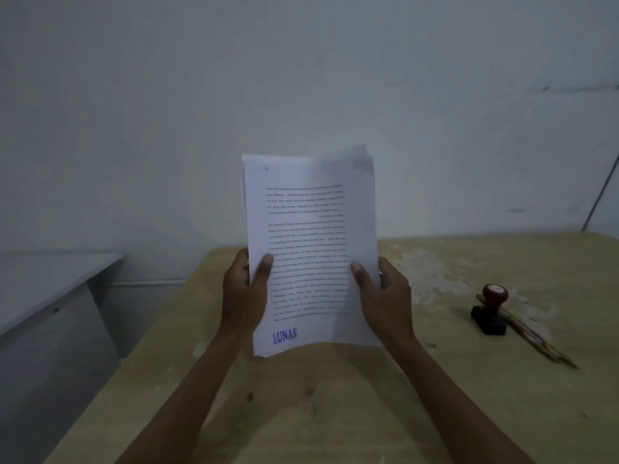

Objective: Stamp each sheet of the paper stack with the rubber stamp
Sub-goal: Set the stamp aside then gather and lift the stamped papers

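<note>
Above plywood table (335, 413), left hand (243, 296) and right hand (385, 299) clamp upright paper stack (311, 249) stamped blue "LUNAS".

Paper stack (308, 249): white, dark printed text lines, blue-purple "LUNAS" imprint (284, 337). Rubber stamp (489, 313): red knob, black base. Desk (335, 413): light tan wood, whitish blotches. Pencils (536, 336): yellow.

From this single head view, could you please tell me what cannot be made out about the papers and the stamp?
- White printed paper stack: the body text is blurred; only the blue LUNAS stamp mark is legible.
- Sheets behind the top one: hidden, so their stamps cannot be checked.
- Red-topped rubber stamp with black base: its face rests down on the wooden table.
- Left hand and right hand: most fingers hidden behind the stack.
</note>
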